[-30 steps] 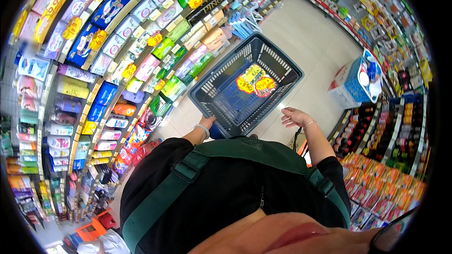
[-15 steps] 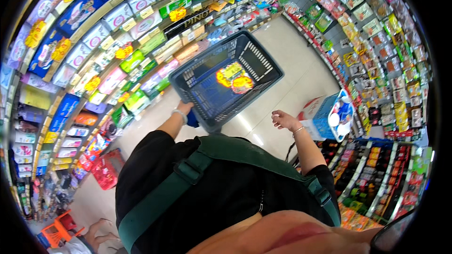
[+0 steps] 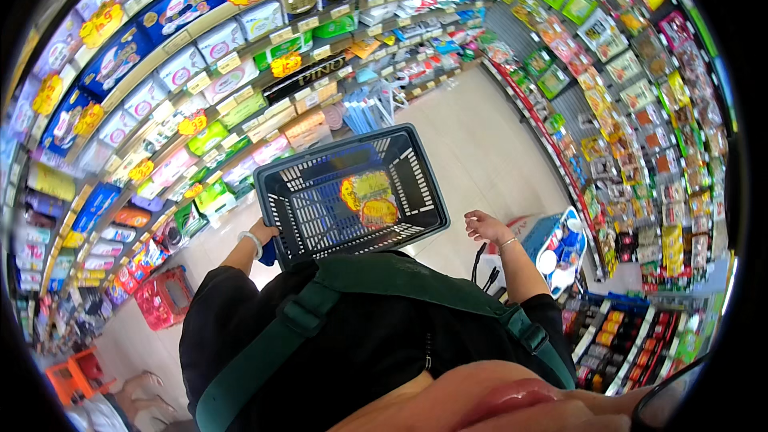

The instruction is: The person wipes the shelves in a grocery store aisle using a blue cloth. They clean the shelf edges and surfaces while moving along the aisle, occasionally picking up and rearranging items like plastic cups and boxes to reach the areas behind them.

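Observation:
A dark grey slatted shopping basket (image 3: 420, 192) hangs in front of me above the floor. My left hand (image 3: 262, 234) is closed on it at its near left corner; the fingers are partly hidden, and a pale bangle circles that wrist. Inside the basket lie a yellow-green package (image 3: 372, 184) and a round-looking yellow and red one (image 3: 378, 213). To the right of the basket and apart from it, my right hand (image 3: 483, 227) hangs in the air with loosely bent fingers and nothing in it.
Shelves of tissue packs (image 3: 182, 70) curve along the left. Snack packets (image 3: 628, 112) hang on the right rack. A blue and white bin (image 3: 558, 252) stands beyond my right forearm. Behind me on the left are a red container (image 3: 163, 298), an orange stool (image 3: 74, 374) and another person's legs (image 3: 140, 392).
The basket and my left hand have come lower and further left in the view, closer to my body. My right hand stays raised at my right. The shelves have shifted slightly with the head.

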The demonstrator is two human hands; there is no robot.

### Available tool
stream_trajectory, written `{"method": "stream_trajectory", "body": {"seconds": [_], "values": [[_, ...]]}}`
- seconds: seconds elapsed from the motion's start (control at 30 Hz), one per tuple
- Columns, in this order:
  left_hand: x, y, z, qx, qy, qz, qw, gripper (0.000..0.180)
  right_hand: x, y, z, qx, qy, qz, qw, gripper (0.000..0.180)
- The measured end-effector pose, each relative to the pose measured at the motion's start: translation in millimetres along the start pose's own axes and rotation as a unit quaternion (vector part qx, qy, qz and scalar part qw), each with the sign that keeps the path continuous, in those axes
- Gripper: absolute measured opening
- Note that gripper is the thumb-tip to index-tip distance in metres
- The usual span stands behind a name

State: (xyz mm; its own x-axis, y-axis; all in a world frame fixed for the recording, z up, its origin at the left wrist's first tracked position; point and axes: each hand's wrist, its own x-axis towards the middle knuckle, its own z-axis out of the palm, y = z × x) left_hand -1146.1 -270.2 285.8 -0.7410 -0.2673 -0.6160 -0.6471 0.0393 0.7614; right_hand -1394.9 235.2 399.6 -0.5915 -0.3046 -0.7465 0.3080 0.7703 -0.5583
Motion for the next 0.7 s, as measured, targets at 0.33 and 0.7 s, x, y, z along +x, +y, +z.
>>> {"method": "stream_trajectory", "body": {"seconds": [0.33,0.7], "values": [[-90.0,-42.3,94.6,-0.038,0.282,-0.122,0.951,0.058,102.7,-42.6,-13.5,-0.032,-0.247,-0.022,0.968,0.042],[-153.8,-58.7,195.5,-0.162,0.460,-0.095,0.868,0.045,169.9,-79.6,-49.9,-0.106,-0.255,-0.038,0.960,0.029]]}}
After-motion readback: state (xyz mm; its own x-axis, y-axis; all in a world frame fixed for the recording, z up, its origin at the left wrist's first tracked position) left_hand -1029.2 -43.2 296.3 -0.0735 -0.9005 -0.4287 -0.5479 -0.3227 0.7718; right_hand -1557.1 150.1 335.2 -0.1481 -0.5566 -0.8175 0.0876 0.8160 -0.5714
